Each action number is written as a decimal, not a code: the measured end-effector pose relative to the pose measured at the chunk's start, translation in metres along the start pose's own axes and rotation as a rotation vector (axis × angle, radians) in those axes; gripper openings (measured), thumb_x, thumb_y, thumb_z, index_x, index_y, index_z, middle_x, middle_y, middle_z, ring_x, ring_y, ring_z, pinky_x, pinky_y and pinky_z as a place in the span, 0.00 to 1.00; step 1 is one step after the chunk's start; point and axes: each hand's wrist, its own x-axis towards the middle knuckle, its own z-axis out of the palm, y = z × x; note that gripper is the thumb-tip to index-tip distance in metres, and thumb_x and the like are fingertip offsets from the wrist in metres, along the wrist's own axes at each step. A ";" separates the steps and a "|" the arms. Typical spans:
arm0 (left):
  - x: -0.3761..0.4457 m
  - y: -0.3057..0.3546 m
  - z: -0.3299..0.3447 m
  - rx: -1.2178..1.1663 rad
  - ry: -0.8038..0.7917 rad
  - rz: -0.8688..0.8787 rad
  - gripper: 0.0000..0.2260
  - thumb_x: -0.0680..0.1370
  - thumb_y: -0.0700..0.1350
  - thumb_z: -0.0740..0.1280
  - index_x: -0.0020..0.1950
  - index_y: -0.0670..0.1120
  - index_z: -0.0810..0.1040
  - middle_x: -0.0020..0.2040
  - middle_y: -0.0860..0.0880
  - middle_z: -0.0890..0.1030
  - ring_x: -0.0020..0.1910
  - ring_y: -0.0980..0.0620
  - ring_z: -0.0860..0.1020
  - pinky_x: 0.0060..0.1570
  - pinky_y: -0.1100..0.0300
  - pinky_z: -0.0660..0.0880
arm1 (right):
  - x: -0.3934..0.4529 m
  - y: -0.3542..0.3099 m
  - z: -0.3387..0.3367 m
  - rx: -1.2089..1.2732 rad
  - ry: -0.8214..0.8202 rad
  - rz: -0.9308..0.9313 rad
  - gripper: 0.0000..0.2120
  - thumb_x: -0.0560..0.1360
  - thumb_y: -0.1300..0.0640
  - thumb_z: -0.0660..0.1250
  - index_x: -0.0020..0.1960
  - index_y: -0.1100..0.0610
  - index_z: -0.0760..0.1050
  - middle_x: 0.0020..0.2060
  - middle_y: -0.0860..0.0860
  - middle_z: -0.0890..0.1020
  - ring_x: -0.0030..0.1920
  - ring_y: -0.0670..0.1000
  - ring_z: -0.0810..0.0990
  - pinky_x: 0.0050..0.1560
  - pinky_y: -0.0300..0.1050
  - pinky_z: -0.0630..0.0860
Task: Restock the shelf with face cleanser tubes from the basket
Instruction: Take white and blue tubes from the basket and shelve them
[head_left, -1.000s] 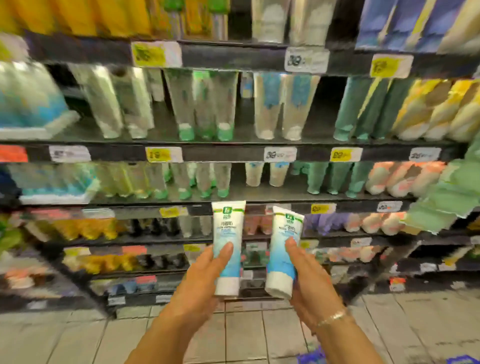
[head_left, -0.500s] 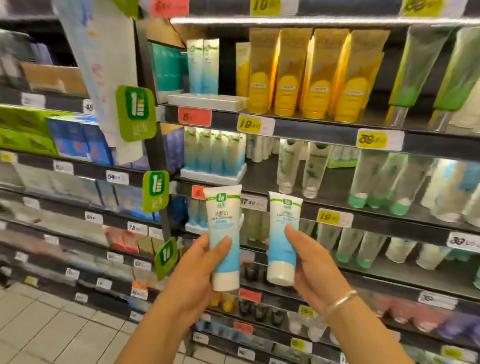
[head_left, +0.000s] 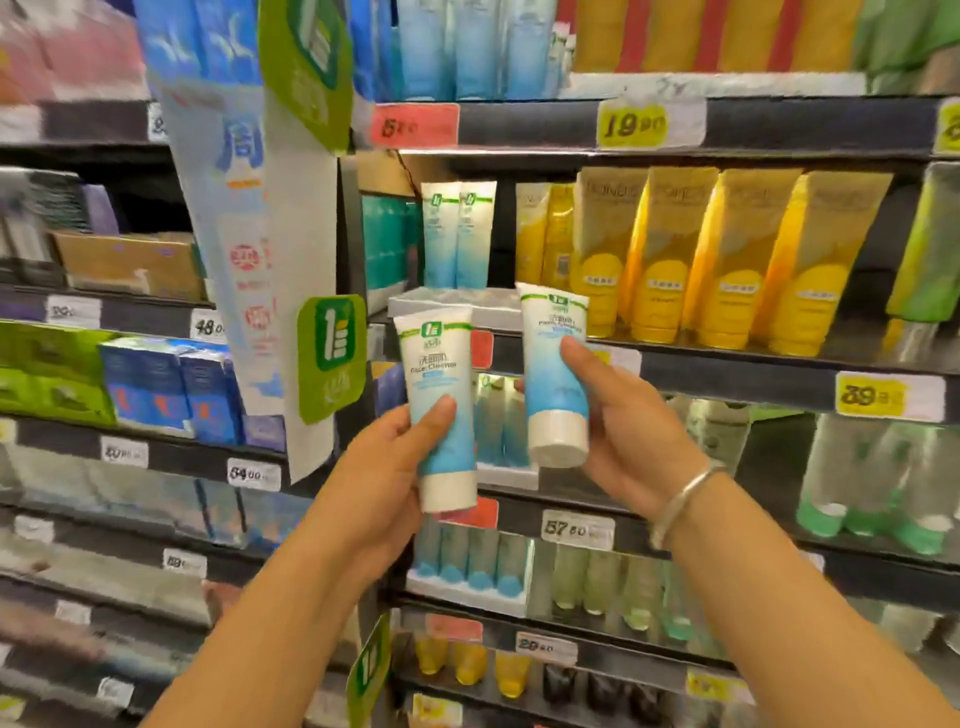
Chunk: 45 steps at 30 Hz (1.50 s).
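Hands first: our left hand is wrapped around one face cleanser tube, thumb pressed across its blue front, cap pointing down. Our right hand grips a second face cleanser tube the same way, with the thumb lying over the printed label and the white cap tipped slightly toward us. A silver bangle sits on the right wrist.

We take the white display tray on the shelf as our landmark. Both held tubes hang in the air in front of it: the left-hand tube just below and in front of its front edge, the right-hand tube overlapping its right end. The two tubes are near each other but apart.

Largest around the tray is the shelving unit with its dark rails and price tags. To the right of the tray stands a row of yellow tubes, caps down. To the left of the tray hangs a long pale banner with blue print, and below that, left of the tray, a green brand sign sticks out from the upright. Standing in the tray at its back are two matching cleanser tubes, upright and side by side, touching. Above the tray, on the rail, we see a red price tag, and right of that a yellow price tag.
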 end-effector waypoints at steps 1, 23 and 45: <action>0.011 0.006 0.002 -0.011 0.012 0.009 0.14 0.66 0.49 0.66 0.48 0.42 0.79 0.40 0.47 0.84 0.36 0.54 0.82 0.37 0.59 0.81 | 0.013 -0.009 0.004 0.009 -0.001 0.002 0.09 0.75 0.54 0.62 0.47 0.59 0.76 0.32 0.52 0.84 0.32 0.47 0.83 0.32 0.39 0.79; 0.180 0.070 0.003 0.000 0.072 0.113 0.06 0.75 0.48 0.67 0.46 0.46 0.76 0.33 0.51 0.84 0.34 0.54 0.83 0.39 0.56 0.81 | 0.210 -0.046 0.023 -0.419 0.463 -0.095 0.20 0.77 0.51 0.64 0.63 0.63 0.71 0.59 0.59 0.77 0.58 0.61 0.77 0.60 0.59 0.74; 0.212 0.069 -0.012 -0.100 -0.083 0.086 0.09 0.74 0.46 0.67 0.51 0.43 0.77 0.45 0.46 0.83 0.40 0.51 0.83 0.38 0.57 0.81 | 0.235 -0.035 0.022 -0.904 0.429 -0.273 0.14 0.75 0.60 0.66 0.59 0.60 0.70 0.58 0.56 0.77 0.57 0.55 0.76 0.53 0.49 0.76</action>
